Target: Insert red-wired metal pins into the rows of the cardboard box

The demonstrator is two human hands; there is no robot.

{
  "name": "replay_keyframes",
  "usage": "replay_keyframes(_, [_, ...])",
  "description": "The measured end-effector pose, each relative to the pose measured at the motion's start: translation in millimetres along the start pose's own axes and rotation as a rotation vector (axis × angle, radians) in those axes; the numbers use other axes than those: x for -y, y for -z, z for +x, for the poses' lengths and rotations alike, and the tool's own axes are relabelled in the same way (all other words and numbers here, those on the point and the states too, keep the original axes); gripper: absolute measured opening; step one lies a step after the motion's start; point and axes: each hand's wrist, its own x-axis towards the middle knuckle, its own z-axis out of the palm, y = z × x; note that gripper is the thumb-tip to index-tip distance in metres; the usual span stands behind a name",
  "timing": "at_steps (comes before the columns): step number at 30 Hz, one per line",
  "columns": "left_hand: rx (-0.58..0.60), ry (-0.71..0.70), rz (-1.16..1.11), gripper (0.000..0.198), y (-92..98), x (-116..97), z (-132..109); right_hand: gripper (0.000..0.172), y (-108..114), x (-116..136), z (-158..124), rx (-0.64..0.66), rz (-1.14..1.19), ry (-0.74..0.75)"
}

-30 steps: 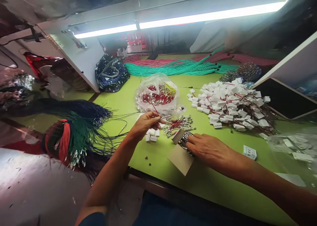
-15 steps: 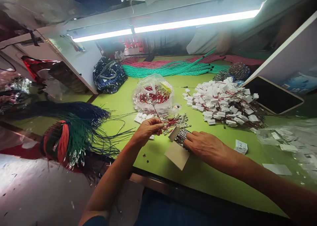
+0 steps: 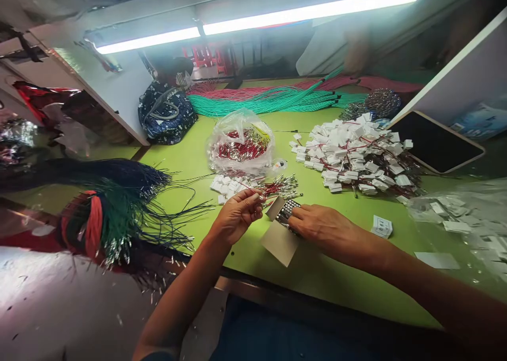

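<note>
Though I couldn't read white packet (image 3: 381, 226), four o'clock, left hand (image 3: 241, 213) pinched red wire (image 3: 261, 196); right hand (image 3: 322, 225) dipped into carton (image 3: 281, 243), finger gap hidden.

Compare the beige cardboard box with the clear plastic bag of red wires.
The beige cardboard box is smaller than the clear plastic bag. The box is straight-edged and opaque; the bag, crumpled and see-through. The right hand is at the box, not the bag. Both rest on the green tabletop.
</note>
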Motion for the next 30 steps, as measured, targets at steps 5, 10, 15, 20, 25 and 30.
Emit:
replay_keyframes(5, [-0.013, 0.005, -0.020, 0.025, -1.6, 7, 2, 0.019, 3, -4, -2, -0.017, 0.082, 0.043])
replay_keyframes(10, [-0.046, -0.013, 0.010, 0.030, 6.1, 9, 4, 0.018, 3, -7, 0, 0.034, 0.094, -0.005])
replay_keyframes(15, [-0.066, -0.055, 0.048, 0.029, 10.4, 10, 2, 0.018, 6, -13, -8, -0.075, 0.108, -0.103])
replay_keyframes(20, [-0.064, -0.089, 0.073, 0.029, 9.4, 14, 0, 0.018, 6, -10, -7, -0.076, 0.122, -0.088])
replay_keyframes(25, [-0.059, -0.107, 0.094, 0.025, 9.3, 15, 0, 0.020, -1, -4, 8, -0.022, 0.105, -0.017])
replay_keyframes(30, [-0.073, -0.103, 0.108, 0.026, 7.2, 14, 0, 0.016, 16, -13, 0, -0.031, 0.109, -0.036])
